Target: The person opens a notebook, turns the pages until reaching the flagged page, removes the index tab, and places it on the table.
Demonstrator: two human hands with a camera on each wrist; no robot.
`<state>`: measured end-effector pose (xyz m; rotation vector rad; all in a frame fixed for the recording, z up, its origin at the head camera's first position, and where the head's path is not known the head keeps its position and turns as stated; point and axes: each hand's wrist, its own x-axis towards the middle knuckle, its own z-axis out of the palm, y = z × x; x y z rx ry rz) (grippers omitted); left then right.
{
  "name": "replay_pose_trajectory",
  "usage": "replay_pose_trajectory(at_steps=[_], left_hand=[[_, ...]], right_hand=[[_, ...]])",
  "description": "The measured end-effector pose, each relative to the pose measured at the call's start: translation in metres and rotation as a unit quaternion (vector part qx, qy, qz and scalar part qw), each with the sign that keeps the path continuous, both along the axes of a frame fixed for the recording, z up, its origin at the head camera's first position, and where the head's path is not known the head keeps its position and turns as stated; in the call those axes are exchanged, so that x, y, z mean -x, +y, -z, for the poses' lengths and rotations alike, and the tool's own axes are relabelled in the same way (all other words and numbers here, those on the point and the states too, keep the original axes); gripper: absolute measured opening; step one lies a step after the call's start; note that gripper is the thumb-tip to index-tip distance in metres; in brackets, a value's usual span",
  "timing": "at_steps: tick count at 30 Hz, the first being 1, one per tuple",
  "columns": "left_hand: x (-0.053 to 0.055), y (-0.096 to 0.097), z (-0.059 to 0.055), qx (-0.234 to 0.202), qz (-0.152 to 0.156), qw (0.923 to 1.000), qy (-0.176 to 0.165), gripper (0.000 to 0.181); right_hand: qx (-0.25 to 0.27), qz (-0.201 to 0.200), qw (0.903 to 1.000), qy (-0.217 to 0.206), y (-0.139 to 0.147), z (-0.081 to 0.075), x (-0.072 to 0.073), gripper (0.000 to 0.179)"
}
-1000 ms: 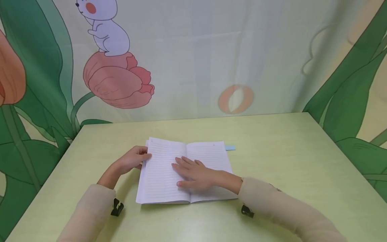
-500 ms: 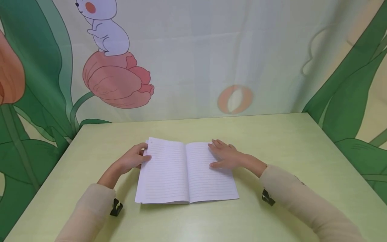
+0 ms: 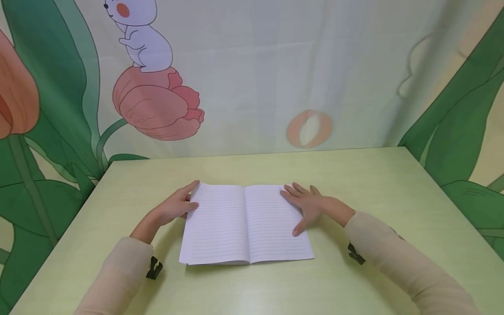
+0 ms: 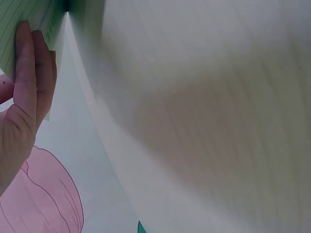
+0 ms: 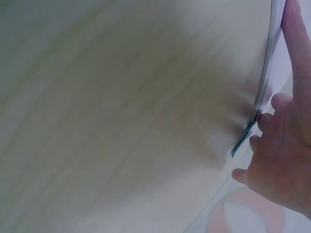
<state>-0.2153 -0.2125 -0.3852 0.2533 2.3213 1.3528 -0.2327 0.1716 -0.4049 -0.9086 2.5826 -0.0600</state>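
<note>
An open notebook [image 3: 275, 236] with white lined pages lies at the middle of the table. At its left edge my left hand [image 3: 177, 205] holds the page, thumb on top and the other fingers behind. In the left wrist view, straight fingers [image 4: 25, 63] lie along the paper's underside. My right hand [image 3: 310, 206] is spread over the right page's outer edge, fingertips near the top corner, thumb lower down on the paper. From the right wrist view, a thin teal strip [image 5: 242, 140] sticks out at the notebook's edge; the hand covers that spot in the head view.
The pale green wood-grain table [image 3: 244, 288] extends around the notebook. A curtain [image 3: 244, 87] printed with flowers and a white animal hangs behind its far edge. A black clip-like piece [image 3: 154, 267] sits under the left sleeve, another [image 3: 356, 253] under the right.
My right hand has moved from the notebook's middle across to the right page's outer edge, its thumb now spread lower. My left index finger has stretched up toward the top left corner.
</note>
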Motion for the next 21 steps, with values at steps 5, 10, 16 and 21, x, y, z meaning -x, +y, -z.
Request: replay_pose_trajectory(at_steps=[5, 10, 16, 21], left_hand=[[0.0000, 0.0000, 0.0008, -0.007, 0.010, 0.9999, -0.001, 0.065], [0.0004, 0.0008, 0.0022, 0.003, 0.010, 0.9999, 0.004, 0.063], [0.0001, 0.0014, 0.0014, 0.009, 0.009, 0.9999, 0.011, 0.062], [-0.0006, 0.0009, -0.0002, 0.014, 0.011, 0.9997, 0.014, 0.062]], right_hand=[[0.014, -0.007, 0.9999, 0.007, 0.0001, -0.0003, -0.0032, 0.120], [0.018, -0.012, 0.9996, 0.016, -0.0011, 0.0022, -0.0032, 0.120], [0.032, -0.008, 0.9995, 0.003, -0.0021, 0.0020, -0.0034, 0.121], [0.045, -0.001, 0.9989, -0.013, -0.0029, -0.0013, -0.0057, 0.120]])
